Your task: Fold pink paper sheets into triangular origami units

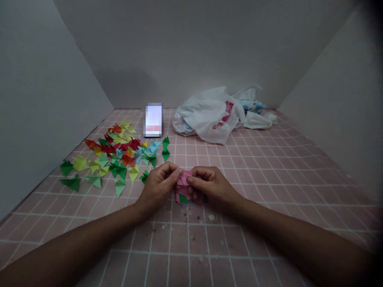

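Note:
A small folded piece of pink paper [184, 179] is pinched between my two hands, in the middle of the view. My left hand [161, 181] grips its left edge with thumb and fingers. On the opposite edge, my right hand [208, 183] closes with its thumb on the front of the paper. Just below lies a small stack of paper squares [185, 198], pink and green, partly hidden by the hands. Many folded paper pieces [119, 169] in green, yellow, red, orange and light blue are spread to the left of my left hand.
A phone [153, 120] with a lit, blurred screen stands upright toward the back wall. Right of it lie crumpled white plastic bags [209, 113] with red print. Pink cloth with a white grid [269, 167] covers the surface, and pale walls [191, 48] enclose three sides.

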The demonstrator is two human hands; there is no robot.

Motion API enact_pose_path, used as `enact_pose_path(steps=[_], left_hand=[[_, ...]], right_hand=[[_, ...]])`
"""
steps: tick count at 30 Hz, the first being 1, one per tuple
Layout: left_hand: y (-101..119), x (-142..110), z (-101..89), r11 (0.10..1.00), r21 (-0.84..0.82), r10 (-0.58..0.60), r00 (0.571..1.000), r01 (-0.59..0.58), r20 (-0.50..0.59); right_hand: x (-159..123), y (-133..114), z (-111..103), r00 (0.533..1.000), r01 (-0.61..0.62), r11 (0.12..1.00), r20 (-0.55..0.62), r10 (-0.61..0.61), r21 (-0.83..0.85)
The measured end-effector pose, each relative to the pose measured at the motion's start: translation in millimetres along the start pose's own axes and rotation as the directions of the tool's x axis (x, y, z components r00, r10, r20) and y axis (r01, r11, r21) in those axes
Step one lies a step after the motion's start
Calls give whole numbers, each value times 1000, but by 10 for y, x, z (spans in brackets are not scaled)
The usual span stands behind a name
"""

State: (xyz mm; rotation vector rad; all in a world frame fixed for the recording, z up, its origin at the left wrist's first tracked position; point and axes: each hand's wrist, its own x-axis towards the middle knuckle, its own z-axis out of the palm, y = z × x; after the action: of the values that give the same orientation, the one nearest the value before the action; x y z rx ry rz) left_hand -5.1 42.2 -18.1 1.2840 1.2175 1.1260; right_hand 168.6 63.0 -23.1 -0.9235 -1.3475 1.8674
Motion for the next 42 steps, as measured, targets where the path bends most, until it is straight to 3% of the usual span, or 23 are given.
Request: enact_pose_path(steps=[6,12,27,36,42], left_hand=[[-10,-14,-2,992,-110,-52,996,60,78],[16,4,5,998,-53,-34,999,35,19],[21,-8,5,999,47,6,1000,-7,25],[-22,-10,-6,994,86,57,997,-61,42],[-56,-10,3,994,92,63,998,-65,28]], right_hand=[[3,8,-7,998,35,998,-47,-33,49],[4,6,-17,1000,23,1000,-20,-23,8],[22,0,-74,998,59,991,11,-59,-118],[44,18,-83,999,28,997,20,-26,-78],[36,-22,-62,999,44,984,-1,-45,-171]])
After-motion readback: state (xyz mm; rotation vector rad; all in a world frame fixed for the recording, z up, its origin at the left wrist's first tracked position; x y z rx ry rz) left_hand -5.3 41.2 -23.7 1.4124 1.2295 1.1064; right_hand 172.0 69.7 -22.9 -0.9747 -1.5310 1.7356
